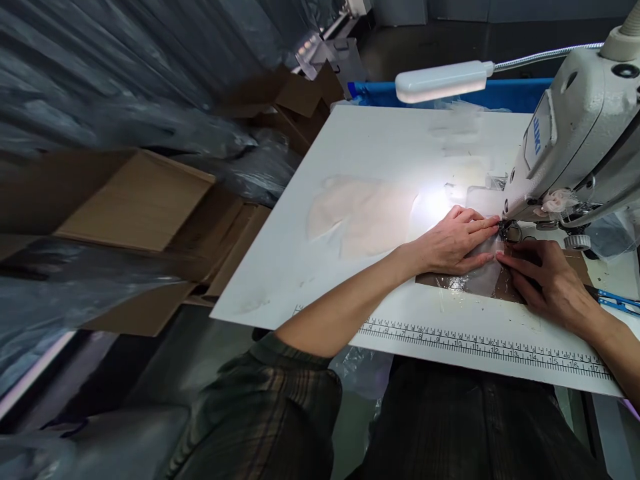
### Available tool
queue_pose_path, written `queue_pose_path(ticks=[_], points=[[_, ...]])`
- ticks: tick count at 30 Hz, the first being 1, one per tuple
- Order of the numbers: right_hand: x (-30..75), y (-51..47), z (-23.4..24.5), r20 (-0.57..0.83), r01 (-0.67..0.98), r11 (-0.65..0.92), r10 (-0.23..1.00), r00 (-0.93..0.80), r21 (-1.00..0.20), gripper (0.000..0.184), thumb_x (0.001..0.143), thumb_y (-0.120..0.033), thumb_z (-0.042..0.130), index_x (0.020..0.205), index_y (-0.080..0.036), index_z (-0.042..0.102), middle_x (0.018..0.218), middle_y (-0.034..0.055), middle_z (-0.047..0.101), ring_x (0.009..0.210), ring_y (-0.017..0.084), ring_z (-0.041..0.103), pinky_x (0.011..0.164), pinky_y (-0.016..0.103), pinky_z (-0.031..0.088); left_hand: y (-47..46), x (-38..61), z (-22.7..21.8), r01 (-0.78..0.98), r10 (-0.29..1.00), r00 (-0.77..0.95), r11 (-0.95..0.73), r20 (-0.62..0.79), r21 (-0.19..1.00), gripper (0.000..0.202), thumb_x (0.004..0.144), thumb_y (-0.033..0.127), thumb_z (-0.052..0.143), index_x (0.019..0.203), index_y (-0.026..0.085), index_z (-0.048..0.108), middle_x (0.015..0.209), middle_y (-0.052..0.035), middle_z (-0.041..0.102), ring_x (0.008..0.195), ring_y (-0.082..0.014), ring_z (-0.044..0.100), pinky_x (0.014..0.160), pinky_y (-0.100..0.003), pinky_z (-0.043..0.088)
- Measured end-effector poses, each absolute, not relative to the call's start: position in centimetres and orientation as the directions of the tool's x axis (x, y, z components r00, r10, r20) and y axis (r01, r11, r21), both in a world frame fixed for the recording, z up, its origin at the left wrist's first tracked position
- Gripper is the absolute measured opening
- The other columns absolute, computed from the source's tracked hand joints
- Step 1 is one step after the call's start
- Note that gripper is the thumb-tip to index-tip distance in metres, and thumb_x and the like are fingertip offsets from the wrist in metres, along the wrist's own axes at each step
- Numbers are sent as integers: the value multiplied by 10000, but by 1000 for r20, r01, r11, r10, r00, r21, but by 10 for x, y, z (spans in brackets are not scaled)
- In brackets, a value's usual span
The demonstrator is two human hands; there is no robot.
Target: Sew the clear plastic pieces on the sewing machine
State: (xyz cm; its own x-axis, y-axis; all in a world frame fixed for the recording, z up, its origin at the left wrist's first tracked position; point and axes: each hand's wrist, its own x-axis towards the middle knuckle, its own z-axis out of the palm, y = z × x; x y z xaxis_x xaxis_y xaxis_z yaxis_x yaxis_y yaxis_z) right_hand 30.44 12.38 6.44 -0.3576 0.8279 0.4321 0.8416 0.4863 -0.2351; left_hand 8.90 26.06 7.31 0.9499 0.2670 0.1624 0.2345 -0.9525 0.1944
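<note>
My left hand [453,240] lies flat, fingers stretched out, pressing a small pale piece of fabric [484,272] on the white sewing table [320,233]. Its fingertips reach the presser foot [509,231] of the white sewing machine [575,140]. My right hand [547,280] rests just right of the fabric, fingers extended and pressed on the cloth's edge near the needle. A pile of sheer peach fabric [360,217] lies on the table left of my left hand.
A white lamp [440,81] on a flexible neck lights the needle area. A ruler strip [485,343] runs along the table's front edge. Blue-handled scissors [617,301] lie at the right. Cardboard boxes [135,200] and plastic-wrapped bundles [100,73] stand left of the table.
</note>
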Motion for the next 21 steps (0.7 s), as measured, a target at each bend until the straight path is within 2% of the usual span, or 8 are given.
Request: queue_pose_path(ticks=[10, 16, 21], points=[[304, 124, 64, 454, 829, 499, 818, -354, -253, 312, 977, -204, 525, 1205, -240, 735, 1179, 129, 613, 1057, 246, 624, 864, 391, 589, 258, 89, 76, 237, 266, 951, -954, 158, 183, 567, 1048, 446, 357, 1434, 70, 534, 1500, -179, 541, 1257, -310, 511, 995, -467, 371], [304, 124, 64, 452, 829, 500, 818, -357, -251, 321, 983, -219, 511, 1214, -244, 733, 1186, 130, 609, 1051, 244, 623, 861, 390, 590, 258, 90, 75, 232, 261, 950, -957, 171, 172, 537, 1039, 447, 376, 1423, 121, 561, 1497, -172, 546, 1232, -320, 525, 981, -482, 372], [305, 124, 62, 407, 848, 452, 855, -322, -276, 354, 982, -244, 500, 1239, -323, 730, 1217, 108, 607, 1068, 261, 623, 889, 444, 595, 258, 90, 76, 233, 259, 950, -959, 174, 159, 520, 1036, 442, 388, 1414, 136, 571, 1499, -163, 548, 1223, -314, 533, 982, -472, 367]])
